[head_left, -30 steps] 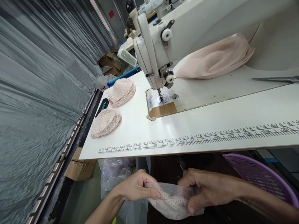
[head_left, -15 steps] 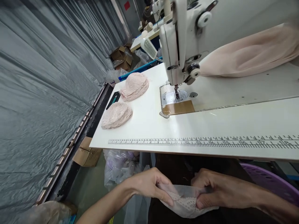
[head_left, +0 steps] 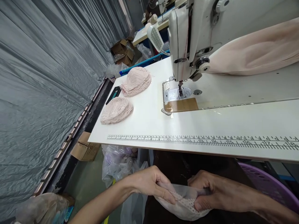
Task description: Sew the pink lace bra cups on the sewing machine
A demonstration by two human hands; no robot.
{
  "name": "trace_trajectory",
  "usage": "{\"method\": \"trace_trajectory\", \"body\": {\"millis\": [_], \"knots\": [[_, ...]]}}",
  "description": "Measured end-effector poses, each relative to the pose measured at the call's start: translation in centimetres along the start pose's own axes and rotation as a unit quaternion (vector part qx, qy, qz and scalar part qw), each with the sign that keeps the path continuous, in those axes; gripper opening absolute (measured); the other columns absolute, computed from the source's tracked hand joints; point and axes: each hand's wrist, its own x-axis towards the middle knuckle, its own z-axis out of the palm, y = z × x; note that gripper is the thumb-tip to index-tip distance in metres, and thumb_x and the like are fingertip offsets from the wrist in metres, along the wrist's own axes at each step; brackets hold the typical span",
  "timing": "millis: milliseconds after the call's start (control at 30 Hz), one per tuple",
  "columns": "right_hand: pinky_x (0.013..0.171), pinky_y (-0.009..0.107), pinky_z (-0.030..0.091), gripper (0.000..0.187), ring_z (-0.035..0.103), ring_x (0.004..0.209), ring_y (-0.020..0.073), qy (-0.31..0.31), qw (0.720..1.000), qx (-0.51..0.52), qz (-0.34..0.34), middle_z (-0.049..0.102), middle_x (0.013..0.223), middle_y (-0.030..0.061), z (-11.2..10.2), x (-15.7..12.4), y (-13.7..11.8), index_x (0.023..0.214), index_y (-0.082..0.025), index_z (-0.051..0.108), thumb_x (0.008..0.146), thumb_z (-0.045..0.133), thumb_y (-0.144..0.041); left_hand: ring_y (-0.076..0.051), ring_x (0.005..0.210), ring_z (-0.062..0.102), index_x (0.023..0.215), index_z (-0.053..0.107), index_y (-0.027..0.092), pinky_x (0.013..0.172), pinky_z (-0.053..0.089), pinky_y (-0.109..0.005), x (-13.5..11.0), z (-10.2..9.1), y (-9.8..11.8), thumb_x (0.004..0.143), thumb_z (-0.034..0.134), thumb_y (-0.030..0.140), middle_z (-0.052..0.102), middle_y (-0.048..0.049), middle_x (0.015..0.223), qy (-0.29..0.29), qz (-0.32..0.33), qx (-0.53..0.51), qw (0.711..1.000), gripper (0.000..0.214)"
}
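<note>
Below the table's front edge, my left hand [head_left: 155, 185] pinches one side of a sheer, pale lace fabric piece [head_left: 181, 209]. My right hand [head_left: 206, 191] grips its other side, thumb on top. A dotted lace edge shows between the two thumbs, and the fabric sags beneath them. Fingers behind the fabric are partly hidden. Above on the white table stands a sewing machine [head_left: 181, 46], its needle over the metal plate. Two stacks of pink lace cups, a nearer stack [head_left: 116, 110] and a farther stack [head_left: 136, 81], lie at the table's left.
A ruler scale [head_left: 198, 141] runs along the table's front edge. Pink fabric [head_left: 257, 49] lies across the machine bed. A purple basket [head_left: 268, 183] is at lower right. Plastic bags [head_left: 119, 161] and a cardboard box [head_left: 85, 147] are under the table's left end; a grey curtain [head_left: 46, 77] hangs left.
The camera view has shifted slightly, so the machine appears farther right. Both hands keep hold of the lace fabric piece, which has tilted and shifted a little between them.
</note>
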Motion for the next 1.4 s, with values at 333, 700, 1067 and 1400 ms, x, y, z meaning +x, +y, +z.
{"method": "trace_trajectory", "body": {"millis": [333,700,1067,1400], "knots": [[0.055,0.021,0.034,0.039,0.046,0.06,0.0098,-0.031,0.999,-0.019,-0.014,0.051,0.069,-0.0013,-0.6,-0.3,-0.1,0.074,-0.013,0.073,0.077,0.063,-0.05,-0.011,0.07,0.063,0.085,0.074,0.019,0.075,0.05,-0.02,0.4,0.2,0.7,0.053,0.076,0.058,0.069,0.0017,0.071,-0.062,0.016,0.03,0.998,0.051],[0.076,0.04,0.05,0.042,0.063,0.094,0.0288,0.387,0.787,-0.47,-0.096,0.065,0.11,0.0135,3.5,0.6,2.3,0.113,-0.018,0.061,0.09,0.044,-0.048,-0.004,0.046,0.045,0.065,0.062,0.012,0.045,0.03,-0.016,1.2,-0.1,-0.9,0.045,0.085,0.046,0.056,0.0045,0.051,0.182,0.028,-0.158,0.97,0.046],[0.082,0.032,0.052,0.038,0.067,0.094,0.0221,0.355,0.803,-0.439,-0.19,0.069,0.108,0.0078,5.1,5.5,3.8,0.117,-0.018,0.058,0.089,0.034,-0.013,-0.015,0.077,0.062,0.087,0.044,0.015,0.078,0.048,-0.032,1.6,0.6,-2.0,0.078,0.064,0.032,0.058,-0.0038,0.08,0.272,0.052,-0.3,0.913,0.027],[0.06,0.024,0.046,0.04,0.058,0.066,0.0173,0.21,0.976,-0.062,-0.004,0.062,0.07,0.0017,1.9,0.1,-1.8,0.076,-0.017,0.065,0.086,0.049,-0.052,-0.019,0.096,0.052,0.109,0.062,0.02,0.083,0.04,-0.027,-0.7,-0.1,-1.0,0.06,0.079,0.034,0.06,-0.0021,0.097,0.173,0.145,0.13,0.966,0.054]]}}
